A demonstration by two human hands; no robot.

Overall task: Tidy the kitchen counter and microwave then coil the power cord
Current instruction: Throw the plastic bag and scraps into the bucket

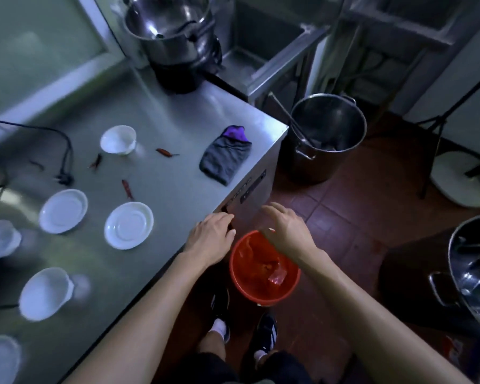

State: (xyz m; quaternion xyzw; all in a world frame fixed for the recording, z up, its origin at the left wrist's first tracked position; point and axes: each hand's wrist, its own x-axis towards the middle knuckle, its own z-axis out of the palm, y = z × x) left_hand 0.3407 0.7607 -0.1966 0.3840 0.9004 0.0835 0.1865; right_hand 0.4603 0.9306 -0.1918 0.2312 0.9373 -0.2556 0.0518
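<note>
Both hands over the round red plastic bin on the floor

Left hand rests at the steel desk edge; right hand hovers, fingers loosely spread, empty. The black power cord lies uncoiled among dried red chillies; sweeping them could scatter some.

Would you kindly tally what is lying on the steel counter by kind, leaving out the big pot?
White dishes: 7 (e.g. the bowl, a saucer)
Red chillies clearly visible: 3 (e.g.)
Grey cloth: 1
Black power cord: 1
Total: 12
</note>
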